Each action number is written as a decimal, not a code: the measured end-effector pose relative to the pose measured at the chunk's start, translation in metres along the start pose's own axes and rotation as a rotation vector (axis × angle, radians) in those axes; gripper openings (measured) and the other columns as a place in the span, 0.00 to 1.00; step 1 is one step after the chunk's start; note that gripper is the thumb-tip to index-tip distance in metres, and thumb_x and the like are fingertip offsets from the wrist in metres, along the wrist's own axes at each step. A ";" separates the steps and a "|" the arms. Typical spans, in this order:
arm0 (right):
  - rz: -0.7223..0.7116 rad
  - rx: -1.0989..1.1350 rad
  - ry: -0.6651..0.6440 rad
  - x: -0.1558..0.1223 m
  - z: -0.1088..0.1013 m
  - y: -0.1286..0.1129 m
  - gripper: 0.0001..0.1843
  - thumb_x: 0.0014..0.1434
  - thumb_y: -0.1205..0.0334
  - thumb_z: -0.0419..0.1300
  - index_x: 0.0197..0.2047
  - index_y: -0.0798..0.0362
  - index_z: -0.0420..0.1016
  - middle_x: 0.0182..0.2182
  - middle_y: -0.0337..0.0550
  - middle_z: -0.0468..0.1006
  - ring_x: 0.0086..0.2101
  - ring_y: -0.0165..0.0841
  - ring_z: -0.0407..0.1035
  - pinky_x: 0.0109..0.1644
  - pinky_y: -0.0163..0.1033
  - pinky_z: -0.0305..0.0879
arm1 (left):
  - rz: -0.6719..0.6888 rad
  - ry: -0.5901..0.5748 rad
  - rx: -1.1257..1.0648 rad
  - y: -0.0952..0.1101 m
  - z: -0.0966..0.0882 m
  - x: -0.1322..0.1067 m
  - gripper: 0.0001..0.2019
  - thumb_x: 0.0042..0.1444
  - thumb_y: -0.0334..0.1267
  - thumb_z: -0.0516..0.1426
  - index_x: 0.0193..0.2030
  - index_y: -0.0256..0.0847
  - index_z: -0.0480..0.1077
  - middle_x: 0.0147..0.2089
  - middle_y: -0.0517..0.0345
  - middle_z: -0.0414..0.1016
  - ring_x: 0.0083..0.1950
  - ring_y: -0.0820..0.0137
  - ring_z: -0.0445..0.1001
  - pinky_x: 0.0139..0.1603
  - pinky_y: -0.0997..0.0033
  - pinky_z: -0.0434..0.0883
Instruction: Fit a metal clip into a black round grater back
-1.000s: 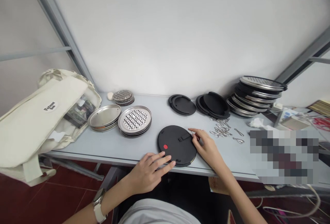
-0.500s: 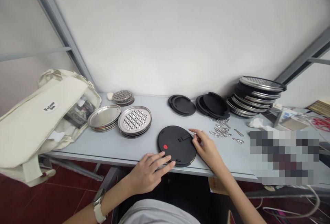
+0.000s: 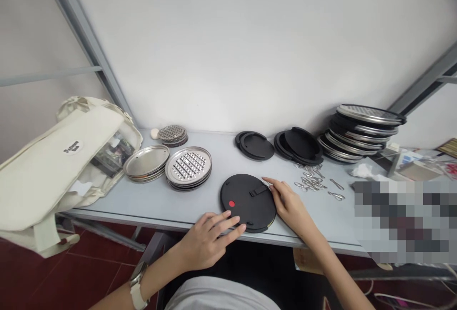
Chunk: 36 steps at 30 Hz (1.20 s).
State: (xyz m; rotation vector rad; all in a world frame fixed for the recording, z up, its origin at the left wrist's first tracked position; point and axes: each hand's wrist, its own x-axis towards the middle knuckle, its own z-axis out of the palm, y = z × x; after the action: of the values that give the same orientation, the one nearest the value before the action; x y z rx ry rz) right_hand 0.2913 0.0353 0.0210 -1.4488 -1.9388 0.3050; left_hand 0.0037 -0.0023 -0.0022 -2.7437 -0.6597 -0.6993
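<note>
Black disc (image 3: 246, 210), one red dot (image 3: 232, 204): left hand (image 3: 210, 239) is resting on it, fingers spread; right hand (image 3: 290, 205) is sitting at its right rim, can't tell if pinching. Disc is lying at near edge of table (image 3: 143, 200). Two stray clips (image 3: 336, 196) are lying right, three silver stacks (image 3: 189, 165) left. View's panning slightly left since earlier.

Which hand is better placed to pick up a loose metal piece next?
Probably the right hand: by the disc, it is closer to the metal pieces. The left hand, at the disc's near edge, is farther off.
</note>
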 end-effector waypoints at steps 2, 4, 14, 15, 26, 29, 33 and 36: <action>-0.038 -0.004 -0.006 0.000 0.002 0.003 0.21 0.69 0.62 0.43 0.60 0.50 0.65 0.40 0.49 0.75 0.41 0.41 0.69 0.46 0.47 0.67 | -0.003 -0.013 0.004 0.000 0.000 0.000 0.29 0.60 0.29 0.52 0.69 0.44 0.57 0.65 0.55 0.63 0.67 0.62 0.58 0.59 0.63 0.63; -0.032 -0.006 -0.007 0.000 0.003 0.006 0.21 0.69 0.61 0.42 0.60 0.50 0.65 0.39 0.49 0.75 0.41 0.41 0.69 0.46 0.47 0.67 | -0.003 -0.036 0.019 0.000 0.000 -0.001 0.30 0.60 0.29 0.53 0.70 0.44 0.55 0.66 0.53 0.63 0.67 0.62 0.58 0.59 0.63 0.63; 0.031 0.031 -0.028 0.002 -0.002 0.000 0.18 0.69 0.59 0.43 0.56 0.50 0.68 0.38 0.47 0.75 0.40 0.40 0.71 0.46 0.45 0.67 | 0.000 -0.043 0.040 0.000 0.001 -0.003 0.31 0.60 0.30 0.53 0.70 0.44 0.55 0.65 0.52 0.63 0.67 0.61 0.58 0.60 0.64 0.63; 0.035 0.039 -0.027 0.002 -0.003 -0.002 0.18 0.69 0.58 0.44 0.55 0.50 0.68 0.40 0.48 0.76 0.42 0.40 0.71 0.47 0.45 0.67 | -0.003 -0.040 0.026 0.000 0.001 -0.002 0.31 0.60 0.30 0.53 0.70 0.44 0.55 0.65 0.53 0.63 0.67 0.61 0.58 0.60 0.64 0.63; 0.065 0.057 -0.023 0.002 -0.005 -0.004 0.17 0.69 0.55 0.45 0.54 0.50 0.69 0.39 0.47 0.77 0.41 0.40 0.71 0.46 0.45 0.66 | -0.010 -0.023 -0.030 0.000 0.000 -0.001 0.30 0.61 0.28 0.51 0.70 0.43 0.55 0.65 0.54 0.64 0.68 0.62 0.57 0.60 0.63 0.62; 0.071 0.063 -0.033 0.001 -0.005 -0.003 0.18 0.69 0.55 0.45 0.55 0.50 0.68 0.40 0.48 0.77 0.41 0.39 0.71 0.46 0.45 0.66 | -0.015 -0.025 -0.043 0.000 0.000 -0.001 0.30 0.61 0.28 0.51 0.70 0.44 0.54 0.65 0.55 0.64 0.68 0.62 0.57 0.60 0.63 0.61; 0.046 0.070 -0.022 0.002 -0.003 -0.001 0.19 0.69 0.56 0.45 0.57 0.51 0.68 0.43 0.49 0.77 0.44 0.40 0.70 0.49 0.45 0.66 | -0.013 -0.033 -0.023 0.000 0.000 -0.001 0.29 0.62 0.28 0.51 0.70 0.44 0.54 0.66 0.54 0.63 0.68 0.62 0.57 0.61 0.62 0.61; 0.046 0.063 -0.033 0.002 -0.003 -0.001 0.18 0.69 0.57 0.45 0.55 0.50 0.68 0.43 0.48 0.77 0.44 0.40 0.71 0.49 0.45 0.66 | -0.003 -0.046 0.014 0.000 0.000 -0.002 0.30 0.61 0.29 0.52 0.70 0.44 0.55 0.66 0.53 0.63 0.68 0.61 0.58 0.60 0.63 0.62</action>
State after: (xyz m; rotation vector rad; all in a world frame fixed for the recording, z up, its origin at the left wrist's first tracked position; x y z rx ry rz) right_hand 0.2919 0.0363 0.0247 -1.4573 -1.9064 0.4099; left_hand 0.0025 -0.0027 -0.0033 -2.7541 -0.6757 -0.6323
